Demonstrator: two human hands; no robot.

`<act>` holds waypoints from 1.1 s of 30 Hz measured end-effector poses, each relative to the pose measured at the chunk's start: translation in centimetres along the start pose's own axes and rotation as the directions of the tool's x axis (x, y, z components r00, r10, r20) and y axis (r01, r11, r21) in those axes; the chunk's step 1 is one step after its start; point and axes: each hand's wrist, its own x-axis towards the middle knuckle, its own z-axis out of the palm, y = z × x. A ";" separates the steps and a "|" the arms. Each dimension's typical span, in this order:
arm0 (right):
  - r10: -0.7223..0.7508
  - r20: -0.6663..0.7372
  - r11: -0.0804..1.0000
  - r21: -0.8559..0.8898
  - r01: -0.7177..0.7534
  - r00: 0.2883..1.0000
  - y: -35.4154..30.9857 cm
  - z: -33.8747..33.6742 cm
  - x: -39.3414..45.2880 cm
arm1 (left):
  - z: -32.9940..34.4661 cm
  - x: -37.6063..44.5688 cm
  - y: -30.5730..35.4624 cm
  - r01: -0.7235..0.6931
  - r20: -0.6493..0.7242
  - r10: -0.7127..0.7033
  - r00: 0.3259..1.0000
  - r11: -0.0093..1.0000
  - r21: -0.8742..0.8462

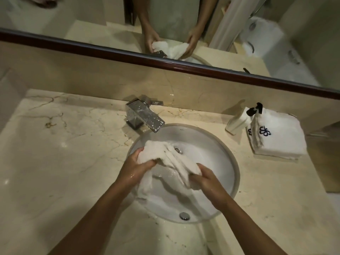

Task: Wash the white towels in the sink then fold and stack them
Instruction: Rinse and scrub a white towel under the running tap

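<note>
I'm over the sink (pixel 228 162) with a wet white towel (pixel 173 162) bunched between both hands, so I judge this to be the washing step, somewhere in the scrubbing or wringing of one towel. My left hand (pixel 137 166) has its fingers curled round the upper left clump of cloth, and my right hand (pixel 204 179) grips the lower right end, thumb and fingers closed over the fabric. The towel stretches between the two fists above the basin, with a loose tail hanging down toward the near side of the bowl. The tap (pixel 145 115) stands just behind the basin; I can't tell whether water is running from it. On the counter (pixel 64 153) to the right sits a neat stack of folded towels (pixel 277 137) with dark embroidery, and a pump bottle (pixel 239 120) leans just beside it, touching or nearly so. Next, I'd expect to twist the cloth hard to squeeze the water out while keeping it over the bowl so drips don't spread across the counter, then open it flat for folding. The wet cloth will be heavy and limp, so both grips need to hold firm.
</note>
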 end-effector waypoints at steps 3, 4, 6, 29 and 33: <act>-0.022 -0.113 1.000 0.001 0.022 0.993 -0.9 -1.3 0.2 | -1.1 -0.1 0.3 -0.165 0.115 0.124 0.986 0.852 0.497; -0.023 -0.112 1.000 0.011 0.024 0.993 -1.3 -1.6 0.3 | -1.3 -0.1 0.2 -0.177 0.167 0.107 0.980 0.850 0.497; -0.049 -0.087 0.997 0.050 0.054 0.995 -2.4 -2.2 0.2 | -1.4 -0.2 0.1 -0.126 0.290 0.028 0.957 0.938 0.323; -0.267 0.430 0.742 -0.479 0.469 0.862 -11.0 -1.7 1.5 | -1.0 -1.0 7.2 -0.547 0.494 0.389 0.778 0.806 0.227; -0.368 0.452 0.604 -0.548 0.579 0.812 -11.7 -1.8 1.8 | -2.7 -2.2 8.3 -0.455 0.427 0.404 0.809 0.890 0.019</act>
